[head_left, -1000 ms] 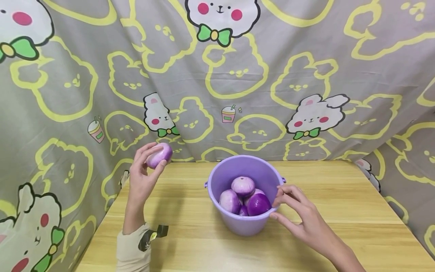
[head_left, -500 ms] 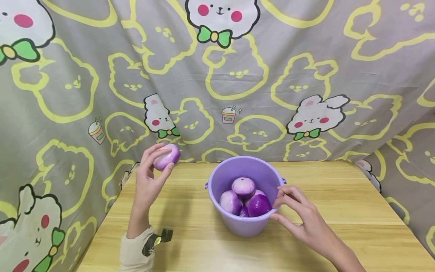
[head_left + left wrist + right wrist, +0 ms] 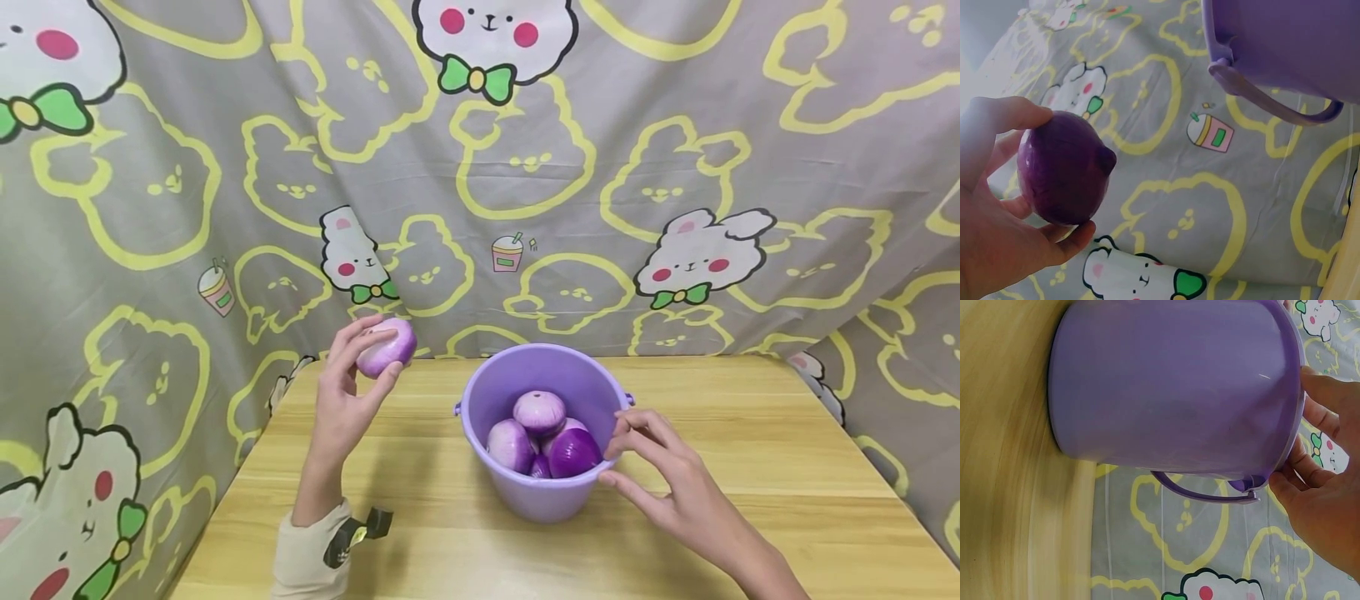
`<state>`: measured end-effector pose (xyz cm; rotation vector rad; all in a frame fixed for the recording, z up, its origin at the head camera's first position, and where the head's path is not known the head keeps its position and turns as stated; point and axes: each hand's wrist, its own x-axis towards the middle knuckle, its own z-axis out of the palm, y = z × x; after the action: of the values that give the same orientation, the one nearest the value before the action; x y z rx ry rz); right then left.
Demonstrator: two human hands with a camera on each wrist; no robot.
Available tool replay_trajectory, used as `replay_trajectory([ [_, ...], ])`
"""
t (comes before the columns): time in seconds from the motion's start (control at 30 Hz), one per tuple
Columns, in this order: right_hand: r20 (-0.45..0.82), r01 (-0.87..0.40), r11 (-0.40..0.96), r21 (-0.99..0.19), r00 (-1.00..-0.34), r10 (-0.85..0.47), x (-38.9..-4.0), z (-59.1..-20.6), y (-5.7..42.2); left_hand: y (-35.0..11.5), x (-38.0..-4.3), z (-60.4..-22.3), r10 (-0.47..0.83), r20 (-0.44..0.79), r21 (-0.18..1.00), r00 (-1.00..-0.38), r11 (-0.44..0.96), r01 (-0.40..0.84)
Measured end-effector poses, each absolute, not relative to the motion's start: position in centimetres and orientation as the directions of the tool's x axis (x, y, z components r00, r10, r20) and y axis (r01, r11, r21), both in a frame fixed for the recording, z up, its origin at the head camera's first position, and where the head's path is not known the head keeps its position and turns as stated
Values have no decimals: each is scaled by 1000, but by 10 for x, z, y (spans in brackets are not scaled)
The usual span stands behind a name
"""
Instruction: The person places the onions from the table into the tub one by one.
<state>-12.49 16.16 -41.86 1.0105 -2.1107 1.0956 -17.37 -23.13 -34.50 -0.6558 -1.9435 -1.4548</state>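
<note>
In the head view my left hand (image 3: 352,392) holds a purple onion (image 3: 392,348) between thumb and fingers, raised left of the bucket and apart from it. The left wrist view shows that onion (image 3: 1066,169) close up, its pointed tip facing away from the palm. A light purple bucket (image 3: 543,500) stands upright on the table. Several onions lie heaped inside it, among them a pale one (image 3: 539,410) on top and a darker one (image 3: 574,454). My right hand (image 3: 678,475) grips the bucket's rim at the right; the right wrist view shows the fingertips on the rim (image 3: 1297,412).
The wooden table (image 3: 750,517) runs back to a grey curtain (image 3: 420,183) printed with cartoon animals. The bucket's handle (image 3: 1204,495) hangs down on its far side. A black strap (image 3: 352,537) sits on the left sleeve.
My left hand has moved to the right with the onion, nearer the bucket. The right hand stays on the rim, and the bucket and the onions in it have not moved.
</note>
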Motion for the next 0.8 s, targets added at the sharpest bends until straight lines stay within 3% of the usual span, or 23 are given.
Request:
replay_trajectory([
  [0.8,736,-813,388,-435,-569,-367,-124,-417,162,-225,-175,-354,92,766,613,-636,196,766],
])
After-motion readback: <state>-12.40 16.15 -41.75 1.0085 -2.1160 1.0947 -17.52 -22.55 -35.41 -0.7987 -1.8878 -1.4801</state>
